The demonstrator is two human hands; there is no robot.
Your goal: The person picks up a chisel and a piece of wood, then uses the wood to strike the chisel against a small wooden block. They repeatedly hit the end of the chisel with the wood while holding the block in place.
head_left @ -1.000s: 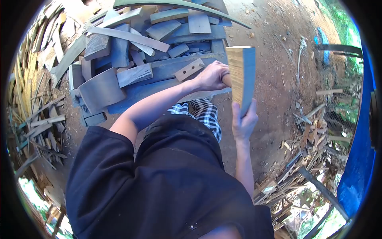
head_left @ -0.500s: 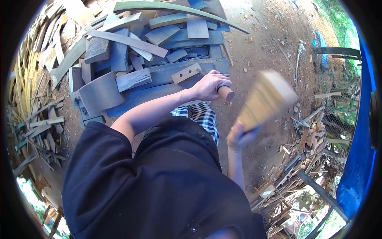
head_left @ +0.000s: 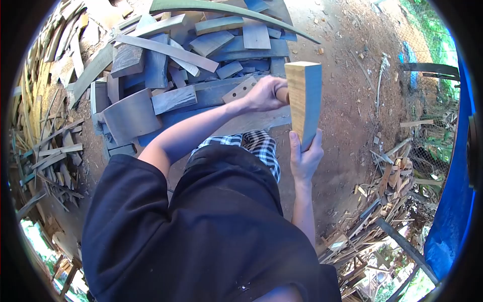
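My left hand is wrapped round the round wooden handle of a chisel, just right of a small wood piece with two drilled holes. The chisel's blade is hidden by the hand. Gripped at its narrow lower end, a thick, tapered wooden mallet stands upright in my right hand. In this view its left face meets or overlaps the end of the chisel handle. The holed piece rests on a dark plank surface.
Behind my hands lies a heap of wooden offcuts, with a long curved strip across its top. Scrap wood piles lie at the left, and more scraps at the right. A blue tarp hangs at the far right.
The mallet has swung left from out at the right, and now stands upright against or in front of the chisel handle's end. My left hand keeps hold of the chisel in nearly the same place.
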